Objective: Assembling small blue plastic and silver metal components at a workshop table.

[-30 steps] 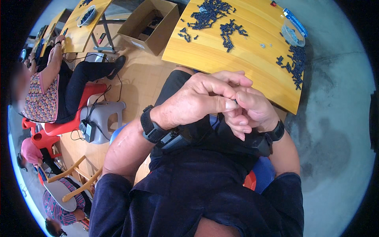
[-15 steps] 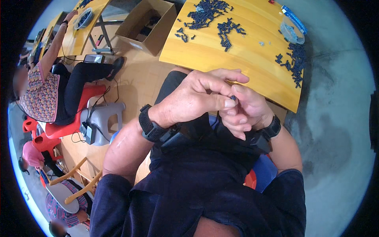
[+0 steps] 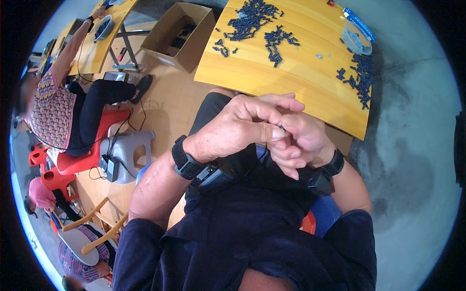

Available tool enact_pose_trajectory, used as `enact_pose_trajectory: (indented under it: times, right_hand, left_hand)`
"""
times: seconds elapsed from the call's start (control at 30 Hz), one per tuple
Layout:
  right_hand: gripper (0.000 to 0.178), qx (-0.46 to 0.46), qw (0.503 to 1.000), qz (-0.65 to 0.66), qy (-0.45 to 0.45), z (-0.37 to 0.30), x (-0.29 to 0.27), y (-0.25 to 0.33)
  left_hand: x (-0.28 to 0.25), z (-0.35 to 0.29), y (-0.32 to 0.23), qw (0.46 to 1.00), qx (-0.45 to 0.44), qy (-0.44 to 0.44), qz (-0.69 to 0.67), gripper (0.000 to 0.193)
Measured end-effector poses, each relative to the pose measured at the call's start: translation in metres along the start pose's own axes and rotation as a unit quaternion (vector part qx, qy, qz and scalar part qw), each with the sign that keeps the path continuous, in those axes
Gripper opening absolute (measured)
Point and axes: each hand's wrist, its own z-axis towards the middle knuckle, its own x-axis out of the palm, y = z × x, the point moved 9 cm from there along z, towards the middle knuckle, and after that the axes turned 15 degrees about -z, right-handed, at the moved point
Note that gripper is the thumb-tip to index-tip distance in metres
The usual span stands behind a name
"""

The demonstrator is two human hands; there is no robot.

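Observation:
Over my lap, just off the table's near edge, my two hands meet at their fingertips. My left hand (image 3: 235, 127) pinches with thumb and forefinger, and my right hand (image 3: 308, 138) closes on the same spot from the other side. Between them shows a sliver of a small dark piece (image 3: 283, 127), mostly covered by the fingers. Beyond my hands, small black cylindrical parts lie on the yellow table (image 3: 301, 82): a large pile (image 3: 250, 22), a smaller cluster (image 3: 275, 43) and a right-hand pile (image 3: 361, 80).
A clear plastic tub (image 3: 357, 41) of small pale bits stands at the table's right, beside a blue-and-white box (image 3: 359, 24). Left of the table is an open cardboard box (image 3: 179, 36). A grey stool (image 3: 127, 155) and a seated person (image 3: 53, 109) are farther left.
My hands have shifted slightly left and down, still joined at the fingertips. The dark piece shows less between the fingers. At the far left, the seated person's arm has moved.

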Motion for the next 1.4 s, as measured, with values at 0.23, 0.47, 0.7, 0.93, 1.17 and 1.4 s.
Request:
enact_pose_trajectory:
  times: [0.23, 0.47, 0.7, 0.93, 1.17, 1.4]
  right_hand:
    - [0.041, -0.031, 0.996, 0.062, -0.060, 0.000, 0.002, -0.012]
    - [0.046, -0.037, 0.985, 0.088, -0.146, 0.001, -0.009, -0.022]
    - [0.050, -0.005, 0.977, -0.021, -0.211, -0.006, -0.042, -0.016]
    - [0.025, 0.009, 0.713, -0.423, -0.559, -0.084, -0.171, 0.037]
    - [0.026, 0.105, 0.338, -0.689, -0.632, -0.158, -0.225, 0.095]
    - [0.021, 0.068, 0.319, -0.690, -0.646, -0.144, -0.215, 0.100]
  left_hand:
    - [0.005, 0.000, 0.000, 1.000, -0.001, 0.027, 0.013, 0.011]
    - [-0.007, 0.003, 0.018, 0.997, -0.075, -0.031, 0.018, 0.011]
    - [-0.024, 0.003, 0.022, 0.994, -0.053, -0.083, 0.044, 0.013]
    - [-0.063, -0.001, 0.033, 0.965, -0.069, -0.179, 0.178, 0.046]
    - [-0.116, -0.016, 0.046, 0.929, -0.140, -0.250, 0.234, 0.030]
    - [-0.141, -0.020, 0.034, 0.900, -0.058, -0.234, 0.363, 0.023]
